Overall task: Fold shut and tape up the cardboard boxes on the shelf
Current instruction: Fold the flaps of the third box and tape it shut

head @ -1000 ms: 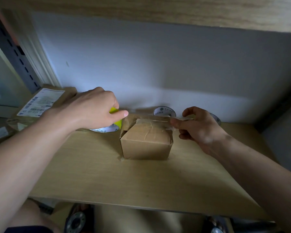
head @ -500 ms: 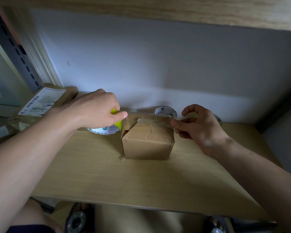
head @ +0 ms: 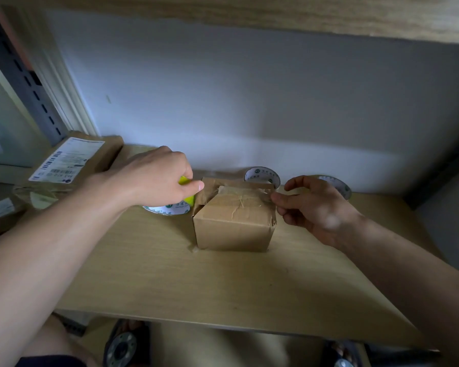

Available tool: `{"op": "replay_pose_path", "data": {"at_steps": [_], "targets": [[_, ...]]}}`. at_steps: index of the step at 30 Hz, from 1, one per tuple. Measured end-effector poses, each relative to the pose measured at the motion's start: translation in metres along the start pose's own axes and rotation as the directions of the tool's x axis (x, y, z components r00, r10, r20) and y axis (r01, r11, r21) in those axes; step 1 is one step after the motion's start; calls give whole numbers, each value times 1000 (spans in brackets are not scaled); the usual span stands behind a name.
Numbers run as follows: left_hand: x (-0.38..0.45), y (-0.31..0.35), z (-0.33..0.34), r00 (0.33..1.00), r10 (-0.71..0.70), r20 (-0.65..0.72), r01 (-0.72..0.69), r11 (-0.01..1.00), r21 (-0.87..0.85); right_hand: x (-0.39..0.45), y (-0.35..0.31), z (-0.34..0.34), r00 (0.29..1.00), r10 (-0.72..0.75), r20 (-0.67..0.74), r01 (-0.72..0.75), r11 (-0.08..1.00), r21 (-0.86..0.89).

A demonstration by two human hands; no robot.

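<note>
Cardboard box is seen standing near the middle of the wooden shelf, its top flaps folded down and crossed by clear tape. The strip's right end is pinched at the box's upper right edge by the right hand — thumb and forefinger meet on it, the other fingers curled loosely. The left hand is closed around a tape dispenser, of which only a yellow-green part is shown beside the thumb; the white-labelled roll under the hand is touched by the box's left side or lies just beside it — which cannot be told. Two more tape rolls are stood against the wall behind the box: one just behind its right corner, the other partly hidden by the right hand. A labelled parcel is laid at the shelf's far left.
</note>
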State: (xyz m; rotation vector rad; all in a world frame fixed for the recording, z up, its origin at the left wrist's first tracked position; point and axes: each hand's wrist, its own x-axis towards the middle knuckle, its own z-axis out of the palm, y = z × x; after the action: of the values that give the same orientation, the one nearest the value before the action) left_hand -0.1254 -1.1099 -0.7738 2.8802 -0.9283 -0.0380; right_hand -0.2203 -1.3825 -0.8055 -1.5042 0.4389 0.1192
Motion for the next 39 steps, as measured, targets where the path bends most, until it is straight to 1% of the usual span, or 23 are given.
{"op": "replay_pose_path", "data": {"at_steps": [2, 7, 12, 15, 17, 19, 21, 22, 26, 28, 30, 31, 32, 33, 34, 35, 36, 37, 38, 39], "targets": [[1, -2, 2, 1000, 9, -8, -9, 1000, -3, 3, 1, -1, 998, 41, 37, -42, 998, 42], [2, -4, 10, 1000, 14, -24, -15, 999, -31, 9, 5, -3, 983, 133, 127, -143, 987, 71], [-4, 3, 11, 999, 4, -41, -6, 999, -35, 11, 12, -7, 978, 132, 160, -144, 987, 66], [-8, 5, 12, 999, -2, -34, 1, 999, -37, 11, 17, -9, 976, 119, 181, -125, 992, 19], [-8, 5, 12, 1000, -1, -23, 0, 1000, -25, 9, 21, -11, 988, 82, 128, -76, 996, -48], [-7, 5, 12, 1000, 2, -19, -3, 1000, -22, 7, 21, -12, 997, 51, 59, -41, 986, -160], [-7, 5, 13, 1000, 8, -16, -9, 999, -37, 7, 26, -11, 990, 99, 105, -75, 975, -209], [-7, 5, 13, 1000, 11, -11, -12, 999, -43, 9, 30, -11, 978, 160, 135, -131, 971, -202], [-6, 3, 15, 1000, 19, -8, -19, 996, -83, 9, 44, -2, 924, 250, 290, -243, 968, -59], [-6, 2, 17, 1000, 22, -14, -24, 994, -104, 9, 44, 2, 910, 269, 316, -267, 962, -53], [-7, 2, 19, 999, 25, -22, -28, 993, -119, 10, 40, -3, 925, 246, 289, -250, 968, -22], [-7, 2, 18, 999, 22, -28, -25, 993, -116, 11, 34, -6, 946, 197, 258, -201, 980, -14], [-8, 2, 18, 999, 15, -30, -18, 994, -107, 11, 27, -6, 971, 134, 196, -132, 991, -25], [-9, 2, 18, 999, 9, -32, -12, 995, -94, 11, 21, -7, 992, 35, 120, -28, 998, -59], [-10, 3, 17, 999, 4, -35, -7, 996, -85, 10, 13, -6, 994, -99, 41, 103, 986, -133], [-11, 4, 17, 999, 3, -40, -6, 997, -79, 9, 7, -4, 963, -271, -11, 260, 933, -248], [-11, 5, 18, 999, 2, -49, -6, 997, -80, 7, 0, -1, 904, -428, -15, 390, 837, -383], [-10, 7, 19, 998, 4, -63, -9, 996, -85, 3, -6, 3, 847, -529, 56, 479, 712, -513], [-9, 9, 19, 997, 5, -78, -13, 995, -95, -4, -11, 10, 815, -554, 170, 524, 578, -626], [-8, 10, 20, 996, 7, -94, -17, 994, -104, -10, -15, 19, 806, -518, 286, 542, 453, -708]]}}
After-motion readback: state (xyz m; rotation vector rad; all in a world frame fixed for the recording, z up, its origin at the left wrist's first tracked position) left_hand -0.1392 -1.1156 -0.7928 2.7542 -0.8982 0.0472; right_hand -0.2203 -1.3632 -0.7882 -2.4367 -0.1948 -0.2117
